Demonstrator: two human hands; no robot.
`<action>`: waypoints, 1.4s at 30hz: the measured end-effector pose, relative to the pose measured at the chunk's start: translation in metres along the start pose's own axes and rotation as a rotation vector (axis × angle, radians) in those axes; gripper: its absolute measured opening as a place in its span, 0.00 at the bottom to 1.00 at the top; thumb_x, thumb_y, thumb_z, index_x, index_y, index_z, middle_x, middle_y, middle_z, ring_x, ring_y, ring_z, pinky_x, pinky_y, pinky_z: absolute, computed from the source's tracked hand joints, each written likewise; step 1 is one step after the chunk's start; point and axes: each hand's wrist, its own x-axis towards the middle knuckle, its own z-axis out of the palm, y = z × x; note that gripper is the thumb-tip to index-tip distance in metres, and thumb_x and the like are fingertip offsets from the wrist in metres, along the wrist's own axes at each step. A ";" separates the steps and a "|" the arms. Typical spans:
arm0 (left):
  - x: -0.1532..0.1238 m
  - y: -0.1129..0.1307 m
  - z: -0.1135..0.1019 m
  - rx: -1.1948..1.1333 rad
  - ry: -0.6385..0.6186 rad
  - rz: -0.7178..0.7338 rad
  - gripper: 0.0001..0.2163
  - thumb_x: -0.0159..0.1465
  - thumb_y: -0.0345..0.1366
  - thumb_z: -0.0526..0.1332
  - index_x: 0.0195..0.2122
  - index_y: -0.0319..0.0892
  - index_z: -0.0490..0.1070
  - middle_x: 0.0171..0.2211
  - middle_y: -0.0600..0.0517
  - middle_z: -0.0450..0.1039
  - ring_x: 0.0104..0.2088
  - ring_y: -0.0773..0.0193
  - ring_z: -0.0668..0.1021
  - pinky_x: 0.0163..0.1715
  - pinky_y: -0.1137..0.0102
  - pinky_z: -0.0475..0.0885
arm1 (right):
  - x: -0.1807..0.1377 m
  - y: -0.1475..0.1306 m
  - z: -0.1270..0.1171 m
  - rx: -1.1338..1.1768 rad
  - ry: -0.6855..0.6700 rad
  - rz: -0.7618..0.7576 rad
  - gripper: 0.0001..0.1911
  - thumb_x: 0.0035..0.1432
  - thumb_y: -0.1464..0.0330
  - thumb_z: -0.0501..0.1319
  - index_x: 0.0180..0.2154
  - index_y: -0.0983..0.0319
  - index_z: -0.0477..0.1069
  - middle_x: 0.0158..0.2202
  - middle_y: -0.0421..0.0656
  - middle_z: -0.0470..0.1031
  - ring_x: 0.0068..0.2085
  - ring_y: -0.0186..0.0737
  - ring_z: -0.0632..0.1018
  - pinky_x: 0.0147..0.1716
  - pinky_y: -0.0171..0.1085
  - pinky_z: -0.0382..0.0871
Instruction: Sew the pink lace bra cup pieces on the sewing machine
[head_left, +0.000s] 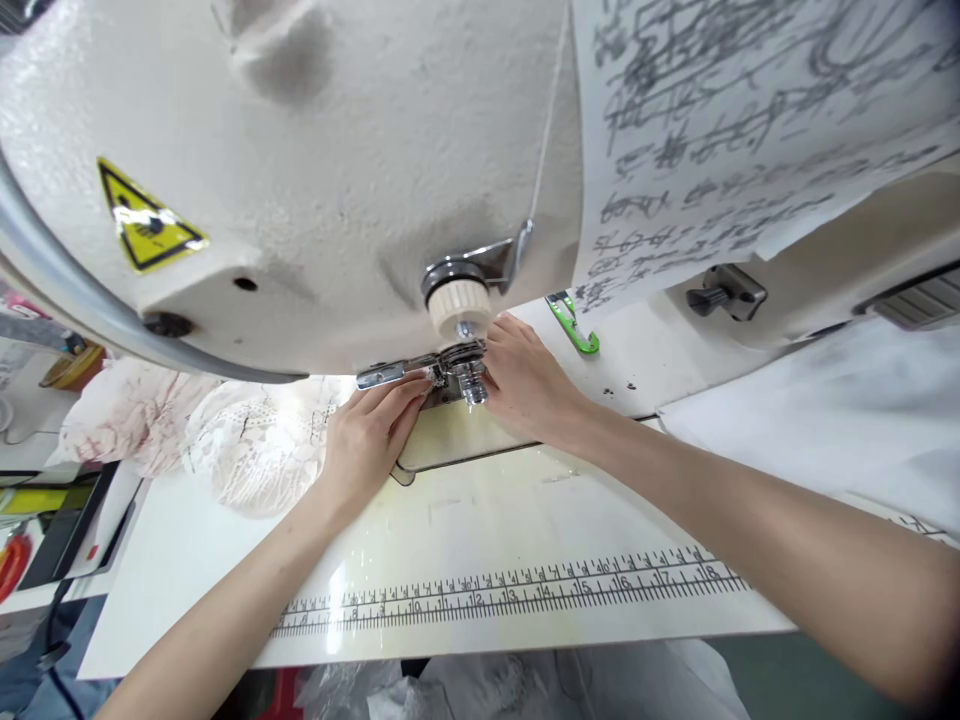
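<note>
A sewing machine head (322, 200) fills the upper view. Under it, my left hand (367, 435) reaches in to the left of the needle area, its fingers pressed together and their tips against something I cannot make out. White lace fabric (255, 445) lies just beside that hand, bunched on the table. My right hand (529, 380) is on the other side of the needle area, with its fingertips hidden behind the thread tension knob (459, 305) and the metal parts below it. Whether that hand holds anything does not show.
Green thread snips (574, 325) lie right of the right hand. A printed ruler (510, 595) runs along the front of the white table (442, 520). White cloth (825, 400) is at the right. A handwritten sheet (720, 130) hangs on the machine. Red-handled scissors (13, 565) sit far left.
</note>
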 end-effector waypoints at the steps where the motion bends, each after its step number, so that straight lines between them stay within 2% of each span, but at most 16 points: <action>1: 0.000 0.000 0.000 0.008 -0.007 0.004 0.09 0.70 0.34 0.54 0.46 0.43 0.73 0.45 0.49 0.77 0.43 0.59 0.79 0.42 0.65 0.76 | 0.000 0.000 0.000 0.002 0.000 0.000 0.13 0.57 0.79 0.51 0.35 0.62 0.71 0.34 0.42 0.68 0.35 0.40 0.68 0.46 0.42 0.62; 5: 0.003 0.001 -0.003 0.115 -0.019 0.087 0.09 0.70 0.31 0.54 0.47 0.42 0.72 0.45 0.49 0.76 0.42 0.61 0.79 0.34 0.70 0.75 | 0.000 0.000 0.000 0.012 0.011 0.002 0.13 0.57 0.80 0.51 0.35 0.61 0.70 0.35 0.42 0.68 0.39 0.41 0.68 0.47 0.43 0.63; 9: 0.012 0.001 -0.004 0.284 0.055 0.270 0.06 0.68 0.28 0.57 0.41 0.41 0.72 0.39 0.50 0.78 0.35 0.64 0.79 0.25 0.72 0.69 | 0.000 -0.002 -0.003 0.047 -0.008 -0.002 0.14 0.55 0.81 0.51 0.37 0.61 0.70 0.38 0.42 0.70 0.44 0.42 0.68 0.49 0.43 0.61; 12: 0.016 0.000 -0.002 0.292 0.124 0.327 0.01 0.64 0.29 0.62 0.36 0.40 0.71 0.33 0.52 0.77 0.29 0.65 0.77 0.22 0.72 0.66 | 0.000 -0.003 -0.004 0.079 -0.013 0.002 0.14 0.55 0.82 0.51 0.37 0.61 0.70 0.40 0.43 0.71 0.48 0.42 0.68 0.51 0.43 0.60; 15: 0.015 -0.001 0.002 0.192 0.160 0.241 0.02 0.63 0.29 0.63 0.35 0.40 0.71 0.30 0.53 0.76 0.28 0.65 0.77 0.22 0.72 0.64 | 0.000 -0.002 -0.005 0.099 -0.005 0.010 0.14 0.55 0.81 0.52 0.37 0.61 0.71 0.41 0.42 0.71 0.49 0.42 0.68 0.52 0.43 0.59; 19: 0.011 0.001 0.005 0.038 0.148 0.067 0.00 0.63 0.30 0.63 0.35 0.41 0.73 0.32 0.52 0.76 0.30 0.64 0.76 0.28 0.71 0.69 | 0.000 -0.002 -0.005 0.087 -0.017 0.019 0.14 0.56 0.81 0.54 0.37 0.61 0.73 0.43 0.41 0.73 0.49 0.42 0.68 0.54 0.42 0.58; 23: 0.010 0.003 0.008 -0.017 0.164 0.007 0.01 0.63 0.31 0.63 0.34 0.42 0.74 0.33 0.52 0.77 0.33 0.63 0.78 0.32 0.71 0.70 | -0.001 -0.003 -0.005 0.082 -0.023 -0.005 0.13 0.58 0.80 0.56 0.33 0.61 0.76 0.43 0.41 0.74 0.51 0.43 0.69 0.59 0.45 0.54; 28: 0.011 0.003 0.012 0.008 0.176 -0.041 0.01 0.63 0.33 0.63 0.34 0.42 0.74 0.32 0.53 0.77 0.33 0.63 0.78 0.32 0.71 0.70 | -0.003 -0.003 -0.005 0.071 -0.007 -0.020 0.14 0.58 0.80 0.56 0.34 0.61 0.78 0.44 0.42 0.75 0.52 0.44 0.69 0.61 0.46 0.53; 33: 0.013 0.001 0.011 0.200 0.172 0.096 0.04 0.60 0.34 0.65 0.37 0.42 0.75 0.34 0.52 0.78 0.33 0.61 0.78 0.27 0.71 0.66 | -0.003 -0.003 -0.006 0.067 -0.015 -0.021 0.14 0.56 0.81 0.57 0.37 0.62 0.78 0.43 0.43 0.75 0.52 0.44 0.69 0.59 0.45 0.55; 37: 0.017 0.002 0.006 0.353 0.196 0.282 0.04 0.60 0.30 0.65 0.36 0.42 0.74 0.28 0.54 0.77 0.26 0.65 0.74 0.20 0.71 0.58 | -0.002 -0.004 -0.005 0.047 -0.011 -0.017 0.14 0.56 0.81 0.56 0.37 0.63 0.77 0.41 0.42 0.75 0.50 0.44 0.70 0.58 0.44 0.56; 42: 0.020 0.000 0.004 0.397 0.174 0.414 0.07 0.60 0.28 0.65 0.39 0.44 0.74 0.31 0.55 0.78 0.25 0.66 0.73 0.21 0.70 0.58 | -0.001 -0.003 -0.005 0.049 0.007 -0.022 0.14 0.56 0.82 0.55 0.36 0.63 0.77 0.39 0.43 0.75 0.48 0.43 0.70 0.54 0.43 0.59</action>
